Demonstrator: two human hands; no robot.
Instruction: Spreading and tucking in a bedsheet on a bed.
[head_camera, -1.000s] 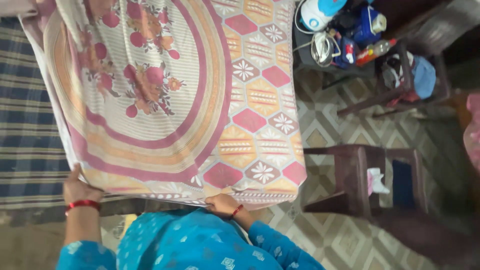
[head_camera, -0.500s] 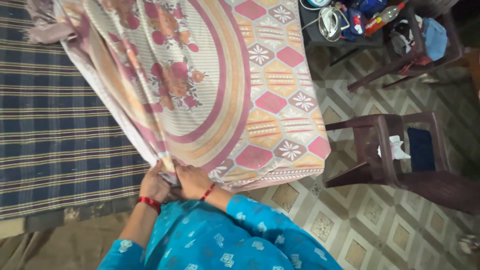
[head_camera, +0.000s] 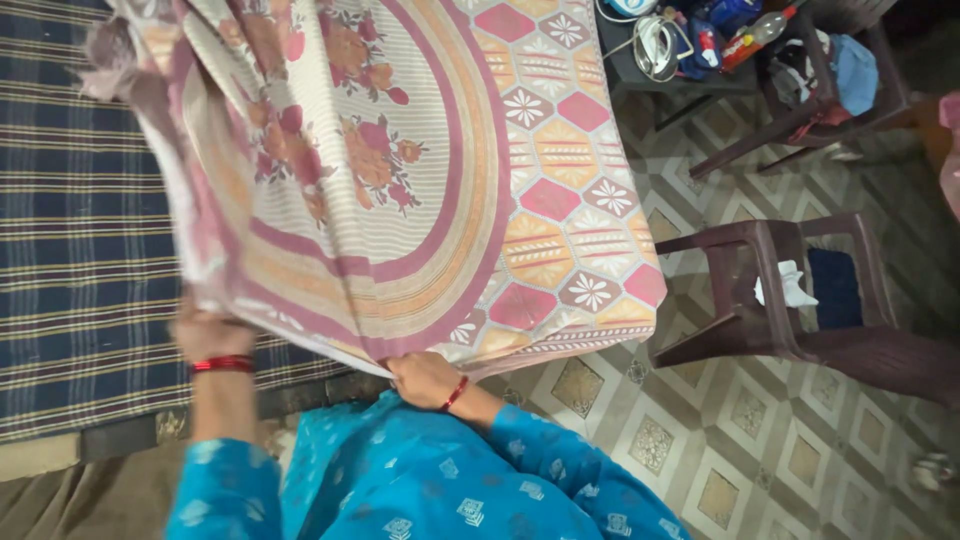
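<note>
My right hand (head_camera: 425, 378) is closed on the near edge of the flowered sheet (head_camera: 420, 170); my left hand (head_camera: 205, 330), blurred, grips the same edge further left. The sheet spreads over the checked bed (head_camera: 70, 250). A brown chair (head_camera: 790, 300) stands beyond.

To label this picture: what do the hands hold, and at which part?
Both the left hand and the right hand hold the patterned bedsheet by its near edge.

The bedsheet (head_camera: 420, 180) lies on the bed (head_camera: 70, 250), with a chair (head_camera: 790, 300) to its right on the floor (head_camera: 700, 440)
</note>
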